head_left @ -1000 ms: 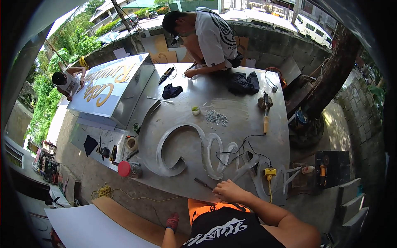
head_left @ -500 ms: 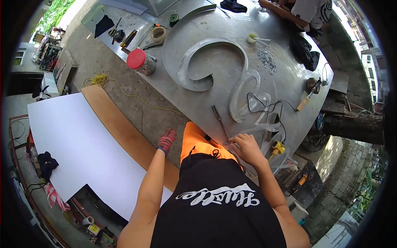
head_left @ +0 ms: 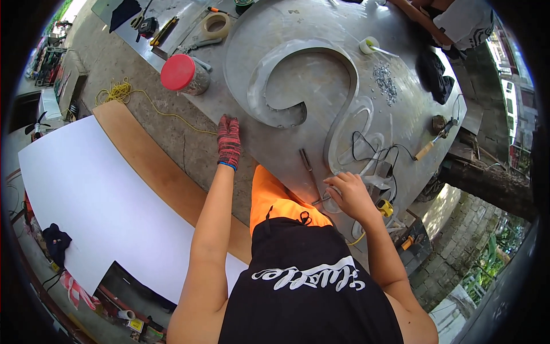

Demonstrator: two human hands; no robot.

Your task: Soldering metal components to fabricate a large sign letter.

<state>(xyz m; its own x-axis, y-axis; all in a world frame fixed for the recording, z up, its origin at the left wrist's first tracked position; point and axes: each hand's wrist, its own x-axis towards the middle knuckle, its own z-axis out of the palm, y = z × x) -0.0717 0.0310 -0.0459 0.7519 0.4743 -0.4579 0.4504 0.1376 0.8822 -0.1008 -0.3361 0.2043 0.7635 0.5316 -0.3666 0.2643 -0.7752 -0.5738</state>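
Right bare hand [head_left: 350,195]: fingers loosely bent, pinch undetermined, beside slim dark metal tool [head_left: 309,169], both nearside of curved silver sheet-metal letter [head_left: 295,116]. Gloved red-black left hand [head_left: 229,142]: straight fingers together, left of letter. Clearing fingertips from metal edges seems prudent.

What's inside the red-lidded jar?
Through the clear side of the jar, greyish bits show, too small to identify. The red lid covers the top, so whatever lies directly beneath it is hidden.
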